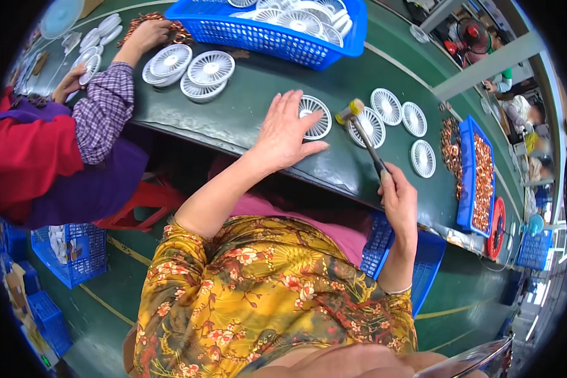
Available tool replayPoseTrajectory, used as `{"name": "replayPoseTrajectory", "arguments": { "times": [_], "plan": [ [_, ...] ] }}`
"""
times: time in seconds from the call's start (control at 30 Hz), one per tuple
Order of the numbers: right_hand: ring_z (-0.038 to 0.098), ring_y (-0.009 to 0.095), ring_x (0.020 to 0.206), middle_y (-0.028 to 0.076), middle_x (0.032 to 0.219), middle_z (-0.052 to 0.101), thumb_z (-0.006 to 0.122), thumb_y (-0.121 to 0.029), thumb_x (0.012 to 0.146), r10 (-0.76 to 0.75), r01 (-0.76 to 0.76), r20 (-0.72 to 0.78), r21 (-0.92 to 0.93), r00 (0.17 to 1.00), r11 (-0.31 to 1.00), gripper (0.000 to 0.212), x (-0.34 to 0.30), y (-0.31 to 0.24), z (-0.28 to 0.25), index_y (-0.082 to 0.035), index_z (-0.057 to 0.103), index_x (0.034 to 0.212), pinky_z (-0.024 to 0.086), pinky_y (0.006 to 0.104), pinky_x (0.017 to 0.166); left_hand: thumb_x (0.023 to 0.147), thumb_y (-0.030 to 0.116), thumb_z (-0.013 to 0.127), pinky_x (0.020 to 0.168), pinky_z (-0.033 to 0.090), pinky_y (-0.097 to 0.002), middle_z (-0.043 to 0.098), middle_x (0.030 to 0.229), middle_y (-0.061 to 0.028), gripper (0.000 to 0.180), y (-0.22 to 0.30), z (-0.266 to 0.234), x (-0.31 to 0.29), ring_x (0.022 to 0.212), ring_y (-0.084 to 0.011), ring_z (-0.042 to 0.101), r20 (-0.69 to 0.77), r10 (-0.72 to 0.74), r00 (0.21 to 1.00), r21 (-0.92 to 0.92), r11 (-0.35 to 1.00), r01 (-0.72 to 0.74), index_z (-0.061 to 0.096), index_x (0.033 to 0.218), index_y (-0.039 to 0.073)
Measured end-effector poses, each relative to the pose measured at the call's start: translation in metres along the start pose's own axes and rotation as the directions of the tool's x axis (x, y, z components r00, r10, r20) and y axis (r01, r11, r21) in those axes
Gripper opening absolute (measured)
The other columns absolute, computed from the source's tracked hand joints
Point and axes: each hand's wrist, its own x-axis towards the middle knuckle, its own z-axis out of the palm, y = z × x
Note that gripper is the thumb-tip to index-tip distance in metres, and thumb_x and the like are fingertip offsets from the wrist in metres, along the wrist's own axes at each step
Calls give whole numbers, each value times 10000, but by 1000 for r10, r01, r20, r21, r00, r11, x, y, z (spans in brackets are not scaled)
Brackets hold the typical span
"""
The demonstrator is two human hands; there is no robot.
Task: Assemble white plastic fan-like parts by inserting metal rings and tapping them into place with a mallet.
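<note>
My right hand is wrapped round the dark handle of a small mallet. The mallet's yellowish head is over the edge of a white spoked plastic disc; whether they touch, I cannot tell. My left hand is spread with the fingers stretched out, and one finger reaches over another white spoked disc beside it. Whether that finger presses on the disc is not clear. Further right on the green bench lie several similar discs.
A blue basket heaped with white discs stands at the back. To the right is a blue tray of copper-coloured parts, with more loose beside it. On the left a co-worker reaches over copper parts; stacked discs lie between us.
</note>
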Motion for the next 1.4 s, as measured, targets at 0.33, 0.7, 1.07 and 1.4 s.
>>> {"name": "replayPoseTrajectory", "arguments": {
  "times": [0.33,0.7,1.07,1.4],
  "plan": [
    [672,288,848,190,1043,656,494,-117,956,-332,330,-79,-33,940,943,341,-15,-28,3,-45,534,1287,514,359,725,693,333,809,1081,337,-467,490,1314,-241,925,6,3,7,1221,-404,469,-16,-102,995,-223,970,96,327,1418,18],
    [614,438,842,246,917,647,527,-180,947,-319,334,101,-228,943,915,312,10,-29,25,-107,570,1247,494,476,714,680,338,817,1102,294,-488,493,1286,-267,1036,0,6,4,1229,-436,444,-12,-80,997,-287,955,73,219,1449,-12],
    [626,400,970,206,1093,652,564,-212,935,-340,347,199,-3,919,938,296,-1,-34,31,-92,619,1200,508,406,823,671,582,752,1096,119,-646,461,1351,-285,1004,-126,-74,20,1347,-478,297,-300,-264,917,433,818,377,362,1411,27],
    [495,112,555,95,632,550,537,-150,959,-104,105,-89,3,991,994,292,6,-27,0,-41,613,1218,418,270,541,630,332,843,1118,243,-551,514,1295,-183,891,-29,-28,3,1306,-417,383,-66,20,998,96,995,-14,417,1378,101]
  ]
}}
